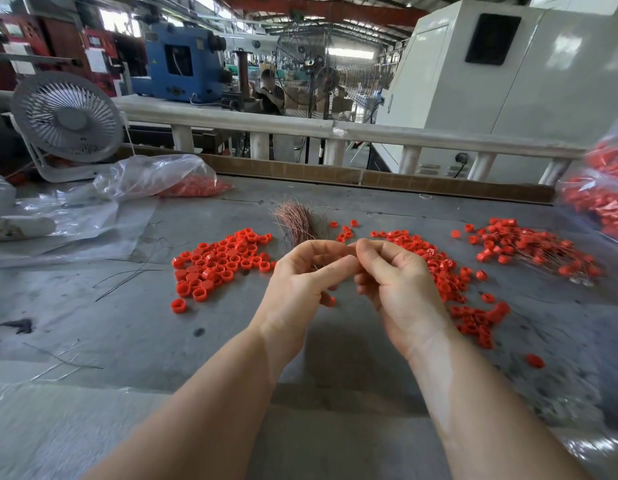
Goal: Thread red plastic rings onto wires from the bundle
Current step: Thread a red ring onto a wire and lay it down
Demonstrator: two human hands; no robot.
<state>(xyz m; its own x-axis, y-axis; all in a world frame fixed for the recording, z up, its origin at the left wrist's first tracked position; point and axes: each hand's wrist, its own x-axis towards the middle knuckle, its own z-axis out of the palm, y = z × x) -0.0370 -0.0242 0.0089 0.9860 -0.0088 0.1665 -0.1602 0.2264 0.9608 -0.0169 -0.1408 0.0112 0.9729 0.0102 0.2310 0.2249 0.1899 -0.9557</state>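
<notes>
Grey table (127, 323) held a clear bag (155, 178) of red rings (196, 187); left hand (300, 271) gripped thin wires (297, 223), right hand (397, 275) pinched something too small to tell

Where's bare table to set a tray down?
Bare: near strip of table below left ring pile, left of left hand. Crowded: right of right hand, scattered rings; far left, plastic bag.

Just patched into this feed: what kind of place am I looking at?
Most likely a factory floor: a blue machine and big standing fan behind, and a grey workbench strewn with red plastic rings.
</notes>
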